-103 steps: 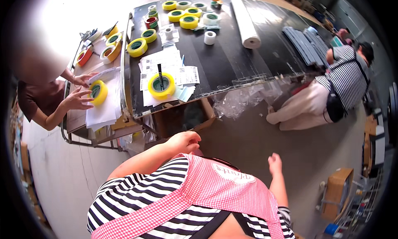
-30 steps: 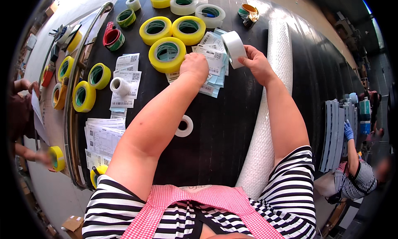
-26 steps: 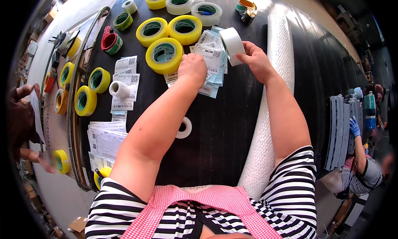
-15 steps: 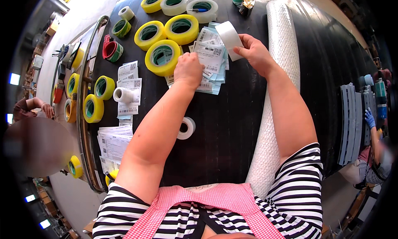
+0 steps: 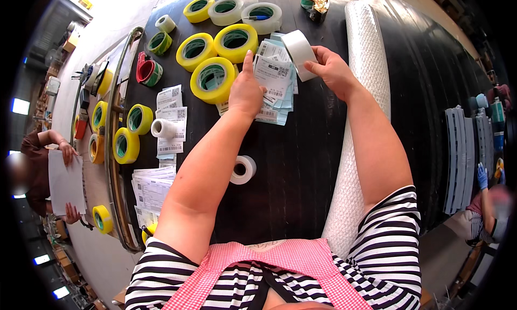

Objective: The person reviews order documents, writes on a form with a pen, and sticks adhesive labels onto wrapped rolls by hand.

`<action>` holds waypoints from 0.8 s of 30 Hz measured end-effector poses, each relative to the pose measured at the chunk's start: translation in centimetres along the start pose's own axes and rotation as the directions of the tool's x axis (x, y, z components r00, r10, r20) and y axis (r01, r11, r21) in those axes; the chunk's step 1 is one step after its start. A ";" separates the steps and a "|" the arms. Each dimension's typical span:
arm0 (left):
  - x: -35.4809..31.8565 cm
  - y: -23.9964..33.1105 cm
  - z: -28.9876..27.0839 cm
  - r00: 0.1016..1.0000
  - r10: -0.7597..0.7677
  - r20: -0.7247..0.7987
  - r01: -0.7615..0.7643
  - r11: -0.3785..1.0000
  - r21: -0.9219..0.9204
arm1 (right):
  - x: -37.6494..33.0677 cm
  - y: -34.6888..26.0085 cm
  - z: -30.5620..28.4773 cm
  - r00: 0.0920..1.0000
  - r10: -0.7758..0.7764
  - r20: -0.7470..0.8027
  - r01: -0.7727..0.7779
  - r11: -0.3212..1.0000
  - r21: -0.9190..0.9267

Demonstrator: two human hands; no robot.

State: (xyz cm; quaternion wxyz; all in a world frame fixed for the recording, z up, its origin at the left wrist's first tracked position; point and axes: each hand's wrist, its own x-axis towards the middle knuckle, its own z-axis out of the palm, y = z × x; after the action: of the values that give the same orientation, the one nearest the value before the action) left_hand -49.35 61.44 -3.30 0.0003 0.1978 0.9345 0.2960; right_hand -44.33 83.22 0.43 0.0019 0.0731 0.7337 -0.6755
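My right hand [image 5: 335,68] grips a wide white roll [image 5: 299,51] between thumb and fingers, tilted over the top right of a pile of shipping labels [image 5: 273,73]. These labels are white printed slips with pale blue backing, fanned out on the black table. My left hand [image 5: 246,94] lies at the pile's left edge, index finger stretched forward and thumb at the labels; the other fingers are mostly hidden. Beside its fingers sits a large yellow tape roll [image 5: 230,78], with two more yellow rolls [image 5: 236,42] [image 5: 196,50] behind.
Clear tape rolls [image 5: 261,27] stand at the far side, a blue pen on one. More labels [image 5: 171,108] and papers [image 5: 153,186] lie left. A small white roll [image 5: 249,170] sits mid-table. A long bubble-wrap roll [image 5: 369,78] runs along my right. Other people work at both sides.
My left index finger has straightened forward from a curled position. The white roll in my right hand has turned slightly. At left, another person now holds a large pale sheet.
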 end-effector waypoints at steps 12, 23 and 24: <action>0.3 -1.2 -3.8 0.973 -0.225 0.059 0.209 0.732 -0.648 | -0.4 0.2 -0.3 0.999 -0.049 0.018 0.048 0.995 0.091; -0.3 -3.1 -5.4 0.940 -0.340 0.030 0.277 0.710 -0.648 | -1.4 -0.1 1.3 0.963 -0.250 0.100 0.270 0.886 -0.378; -0.5 -3.3 -5.8 0.935 -0.356 0.004 0.272 0.707 -0.653 | -1.6 -0.1 1.4 0.940 -0.316 0.131 0.338 0.796 -0.503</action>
State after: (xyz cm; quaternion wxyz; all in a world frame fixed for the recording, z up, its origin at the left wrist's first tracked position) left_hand -50.78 55.61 -0.42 0.0614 0.0051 0.7937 0.6052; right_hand -42.86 81.64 0.62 -0.0804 -0.0713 0.8895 -0.4441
